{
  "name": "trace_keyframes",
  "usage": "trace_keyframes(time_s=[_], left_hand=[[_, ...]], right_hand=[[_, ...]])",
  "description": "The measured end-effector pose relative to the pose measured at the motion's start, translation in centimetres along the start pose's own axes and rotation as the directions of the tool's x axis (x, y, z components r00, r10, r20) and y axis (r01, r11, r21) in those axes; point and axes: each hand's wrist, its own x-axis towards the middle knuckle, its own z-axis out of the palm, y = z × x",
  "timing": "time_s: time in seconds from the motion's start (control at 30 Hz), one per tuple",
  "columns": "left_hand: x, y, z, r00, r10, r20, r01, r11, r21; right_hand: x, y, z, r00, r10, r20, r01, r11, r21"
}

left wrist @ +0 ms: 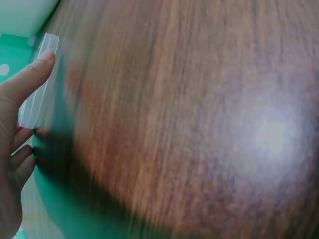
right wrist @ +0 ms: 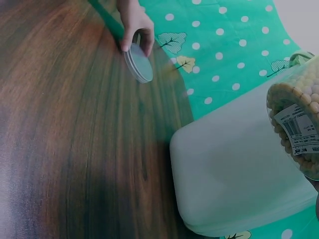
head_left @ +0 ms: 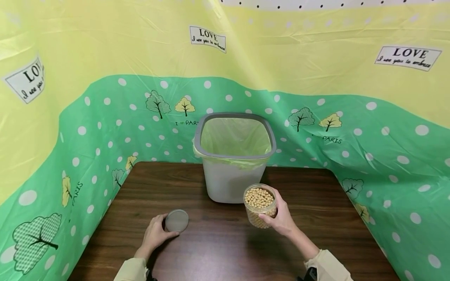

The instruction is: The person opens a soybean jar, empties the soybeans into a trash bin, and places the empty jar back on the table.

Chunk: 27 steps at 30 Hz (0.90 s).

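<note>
In the head view my right hand [head_left: 282,218] grips a clear round jar [head_left: 256,218] full of pale round beans [head_left: 259,198], its mouth uncovered. The jar is raised above the table, just in front of a grey-white bin [head_left: 232,179]. From the right wrist, the jar's base shows a white barcode label [right wrist: 300,128]. My left hand [head_left: 154,235] pinches a round translucent lid [head_left: 177,221] by its edge, thumb on the near side, low over the table's left part. Seen from the left wrist, the thumb presses along the lid's rim [left wrist: 37,94].
The bin stands at the back middle of the dark wooden table [head_left: 168,187], lined with a pale green bag [head_left: 235,136] under a grey rim [head_left: 235,116]. A yellow and green printed curtain [head_left: 105,101] hangs around the table's back and sides.
</note>
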Motion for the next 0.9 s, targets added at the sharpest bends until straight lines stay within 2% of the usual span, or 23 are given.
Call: trace_keyframes(time_s=[0.13,0.3,0.4,0.47,0.57,0.7,0.8,0.9], left_hand=[[-0.2,-0.2,0.1,1.000,0.024,-0.002,-0.024,0.999,0.031],[-0.1,-0.3,0.0,0.999,0.015,0.033,-0.016,0.999,0.031],[0.5,0.1,-0.8,0.998,0.016,0.054,-0.017,1.000,0.018],[1.4,0.7,-1.7,0.999,0.026,0.045,-0.026,1.000,-0.005],[3.4,2.8,-3.5,0.998,0.064,-0.003,-0.064,0.997,-0.051],[6.9,7.1,-6.4,0.984,0.167,-0.067,-0.173,0.979,-0.108],[9.5,10.7,-8.6,0.965,0.247,-0.083,-0.256,0.958,-0.131],[12.0,14.1,-10.5,0.953,0.297,-0.067,-0.303,0.942,-0.142]], right_hand=[[-0.1,0.0,0.0,1.000,-0.001,-0.002,0.001,1.000,0.014],[0.1,0.2,-0.3,1.000,-0.024,-0.006,0.024,1.000,-0.002],[0.3,0.0,-0.6,1.000,-0.029,-0.011,0.028,0.999,-0.022],[0.5,-0.3,-0.9,0.999,-0.030,-0.018,0.029,0.999,-0.031],[1.0,-0.7,-1.5,0.998,-0.047,-0.039,0.045,0.998,-0.052],[1.7,-1.8,-2.3,0.993,-0.083,-0.078,0.077,0.993,-0.084],[2.4,-3.6,-2.6,0.989,-0.108,-0.103,0.099,0.991,-0.087],[3.1,-5.2,-2.8,0.982,-0.124,-0.141,0.114,0.990,-0.079]])
